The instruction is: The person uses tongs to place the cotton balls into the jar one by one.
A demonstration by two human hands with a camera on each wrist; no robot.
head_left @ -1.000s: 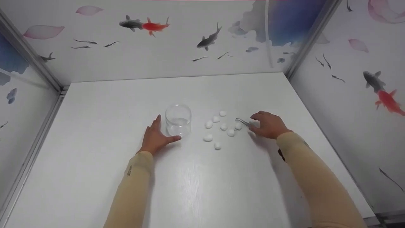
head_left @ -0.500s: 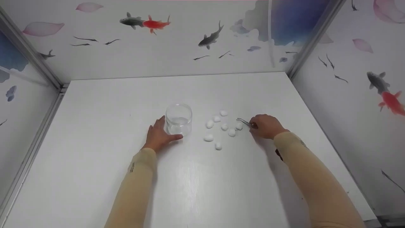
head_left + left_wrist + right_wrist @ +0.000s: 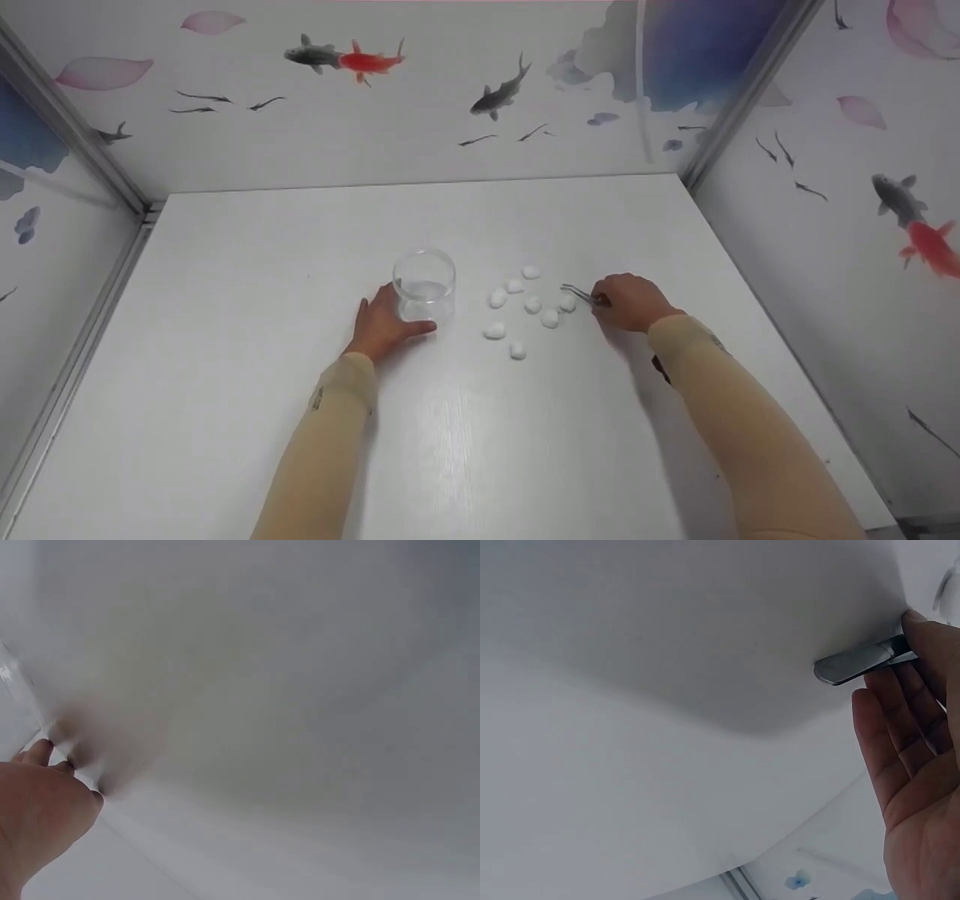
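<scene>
A clear round jar (image 3: 424,289) stands on the white table left of the middle. My left hand (image 3: 382,326) holds it low at its left side, thumb across the front and fingers partly hidden beside it. In the left wrist view part of that hand (image 3: 49,814) shows at the lower left. Metal tweezers (image 3: 581,293) with bent tips point left from my right hand (image 3: 634,302). Their broad end (image 3: 855,663) sticks out past the thumb in the right wrist view. Several white cotton balls (image 3: 532,304) lie between the jar and the tweezers, one (image 3: 567,303) just below the tips.
The white table (image 3: 450,450) has printed panels on three sides. A back wall (image 3: 420,150) with painted fish rises behind it, and a right wall (image 3: 825,247) borders the right edge.
My left hand has slid right and closed in on the jar. My right fingers have tightened round the tweezers, which were loosely held at first. The cotton balls lie as before.
</scene>
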